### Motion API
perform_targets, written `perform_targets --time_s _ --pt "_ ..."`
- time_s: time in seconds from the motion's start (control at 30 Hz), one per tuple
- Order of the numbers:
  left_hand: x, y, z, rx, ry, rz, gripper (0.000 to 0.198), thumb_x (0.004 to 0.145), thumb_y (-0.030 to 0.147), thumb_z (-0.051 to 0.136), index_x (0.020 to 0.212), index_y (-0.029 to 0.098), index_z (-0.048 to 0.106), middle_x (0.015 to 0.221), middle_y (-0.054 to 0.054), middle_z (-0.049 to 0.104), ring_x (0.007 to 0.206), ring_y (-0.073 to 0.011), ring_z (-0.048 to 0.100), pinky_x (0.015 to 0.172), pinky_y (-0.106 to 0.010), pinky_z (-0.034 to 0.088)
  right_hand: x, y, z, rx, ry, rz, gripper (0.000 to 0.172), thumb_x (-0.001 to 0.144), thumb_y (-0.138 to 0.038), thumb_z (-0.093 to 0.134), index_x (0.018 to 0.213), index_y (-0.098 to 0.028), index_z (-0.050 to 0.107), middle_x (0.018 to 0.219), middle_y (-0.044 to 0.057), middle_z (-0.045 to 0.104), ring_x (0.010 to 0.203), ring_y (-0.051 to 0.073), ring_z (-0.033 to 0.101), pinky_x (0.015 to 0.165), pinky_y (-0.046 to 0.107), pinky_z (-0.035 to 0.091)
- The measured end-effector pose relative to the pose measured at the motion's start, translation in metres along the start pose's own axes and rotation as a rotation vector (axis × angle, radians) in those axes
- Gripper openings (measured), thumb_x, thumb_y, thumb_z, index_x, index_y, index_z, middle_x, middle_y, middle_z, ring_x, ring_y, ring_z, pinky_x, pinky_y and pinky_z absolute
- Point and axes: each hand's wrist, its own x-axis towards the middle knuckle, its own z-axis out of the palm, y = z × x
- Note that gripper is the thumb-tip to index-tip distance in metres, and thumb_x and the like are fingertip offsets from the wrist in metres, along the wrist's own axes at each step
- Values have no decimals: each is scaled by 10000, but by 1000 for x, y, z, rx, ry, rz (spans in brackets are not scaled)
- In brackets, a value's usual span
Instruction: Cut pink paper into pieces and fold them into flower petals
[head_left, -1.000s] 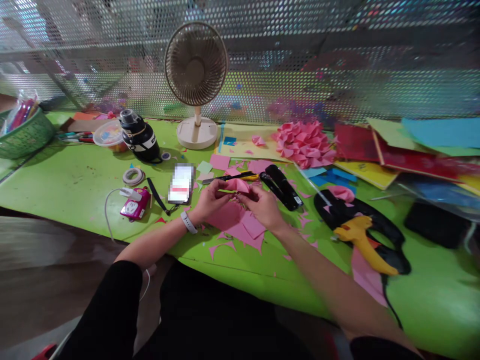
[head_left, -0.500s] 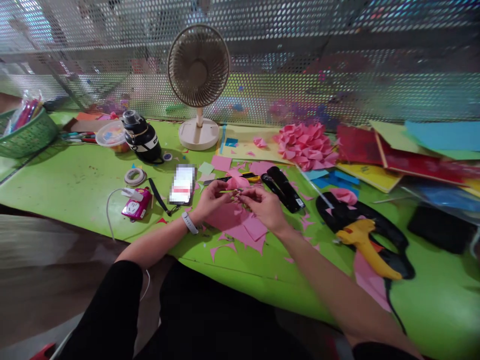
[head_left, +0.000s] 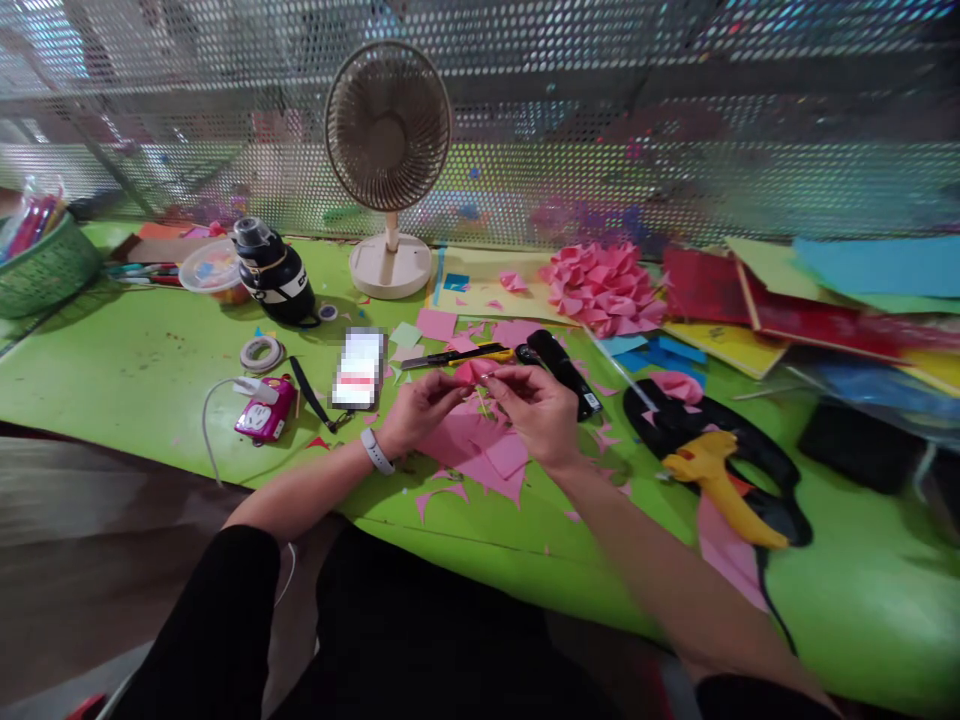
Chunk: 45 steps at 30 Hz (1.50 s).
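Between my two hands a small folded piece of pink paper (head_left: 472,372) is pinched by the fingertips, just above the table. My left hand (head_left: 421,408), with a white band on the wrist, is closed at its left side. My right hand (head_left: 538,412) is closed at its right side, thumb and forefinger together. Something thin and pale shows near the right fingertips, too small to name. Cut pink paper sheets (head_left: 480,455) and scraps lie beneath both hands. Behind them rests a yellow and black utility knife (head_left: 457,355), and a black stapler (head_left: 562,370) lies beside the right hand.
A fan (head_left: 390,265), a black bottle (head_left: 276,275) and a pink paper flower cluster (head_left: 600,290) stand at the back. Left are a phone (head_left: 358,370), tape roll (head_left: 262,353) and pink power adapter (head_left: 264,412). A yellow glue gun (head_left: 724,490) lies right.
The view has shifted slightly. My right hand has turned and risen a little at the fingertips, and the pink paper between my hands shows from a different side.
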Motion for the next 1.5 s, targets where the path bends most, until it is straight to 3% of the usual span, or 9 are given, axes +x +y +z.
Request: perform_targets --time_s 0.2,0.4,0.9,1.1,1.3,1.5 --pt "-2 2 0 112 -22 117 240 878 350 693 987 137 677 929 -85 752 827 -155 728 758 -285 613 -3 -6 2 -39 56 -164 122 847 -344 728 885 -228 722 862 22 741 645 138 632 607 291 532" --pt "-3 4 1 121 -18 174 212 878 312 698 999 139 675 925 -76 756 798 -140 729 707 -258 615 -4 -9 2 -97 73 -298 57 868 -306 703 887 -253 715 947 32 757 885 203 707 803 358 568" --pt "-3 3 -1 95 -47 148 228 893 327 677 1017 137 659 967 -100 755 825 -163 739 715 -276 623 -5 -12 2 -123 72 -322 60 864 -302 707 869 -243 705 880 29 734 868 202 690 817 366 559" --pt "-4 7 -1 213 -34 204 231 884 332 688 1021 146 683 920 -83 752 759 -145 726 663 -250 609 -4 -13 3 -69 60 -281 66 869 -301 696 884 -238 704 925 41 749 868 199 696 798 358 565" --pt "-4 3 0 140 -27 143 248 886 356 683 1006 139 672 928 -92 757 774 -157 734 666 -255 609 -4 -14 3 -115 73 -289 87 855 -318 708 835 -235 695 850 27 727 836 193 685 810 363 562" --pt "-4 0 -1 166 -32 178 246 893 349 673 1021 139 669 954 -101 760 819 -169 745 711 -272 625 -1 -8 -3 -196 135 -371 92 857 -283 684 942 -247 685 921 44 673 829 197 651 786 378 551"
